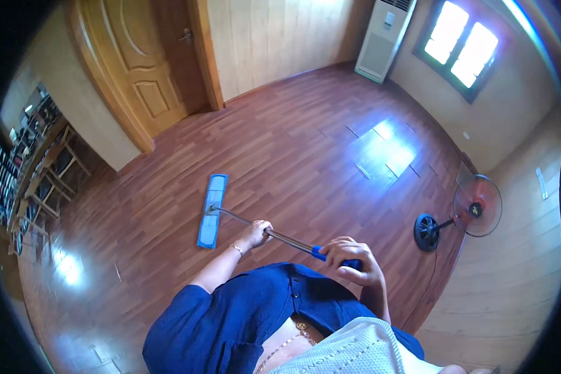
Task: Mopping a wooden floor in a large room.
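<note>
A flat mop lies with its blue pad (211, 210) on the reddish wooden floor (305, 143), a little ahead of me and to the left. Its thin metal pole (243, 219) slants back toward me and ends in a blue grip. My left hand (255, 234) is wrapped around the pole at mid length. My right hand (353, 258) holds the blue grip at the near end. A blue shirt covers my body at the bottom of the view.
A standing fan (474, 209) with a round black base is by the right wall. A tall white air conditioner (383, 38) fills the far corner beside a bright window (461, 45). A wooden door (137, 59) is at the far left, with wooden racks (40, 181) along the left wall.
</note>
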Motion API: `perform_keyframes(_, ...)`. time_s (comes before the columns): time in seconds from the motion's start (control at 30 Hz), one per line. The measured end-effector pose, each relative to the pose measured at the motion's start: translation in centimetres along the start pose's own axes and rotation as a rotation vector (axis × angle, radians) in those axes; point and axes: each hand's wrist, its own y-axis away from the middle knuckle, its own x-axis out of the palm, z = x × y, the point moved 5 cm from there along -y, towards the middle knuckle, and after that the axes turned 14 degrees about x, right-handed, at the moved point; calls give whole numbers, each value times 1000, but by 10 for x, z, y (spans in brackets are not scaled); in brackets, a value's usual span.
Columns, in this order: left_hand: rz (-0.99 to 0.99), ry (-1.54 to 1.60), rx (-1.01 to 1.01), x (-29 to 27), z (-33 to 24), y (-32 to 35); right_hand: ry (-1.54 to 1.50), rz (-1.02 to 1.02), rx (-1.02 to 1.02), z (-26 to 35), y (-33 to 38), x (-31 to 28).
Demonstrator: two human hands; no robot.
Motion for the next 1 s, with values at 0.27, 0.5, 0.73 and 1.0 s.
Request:
perform_keyframes(0.27, 273, -204, 85, 97, -76, -126, 132, -230, -127, 39, 56, -94)
perform_keyframes(0.5, 105, -107, 158, 135, -177, -165, 295, 45, -457, 71, 107, -158)
perform_keyframes(0.73, -42, -101, -23, 122, -216, -135, 230, 249, -596, 82, 98, -188)
perform_keyframes(1.0, -257, -462, -369, 90, -210, -12, 181, 665, -651, 65, 59, -117)
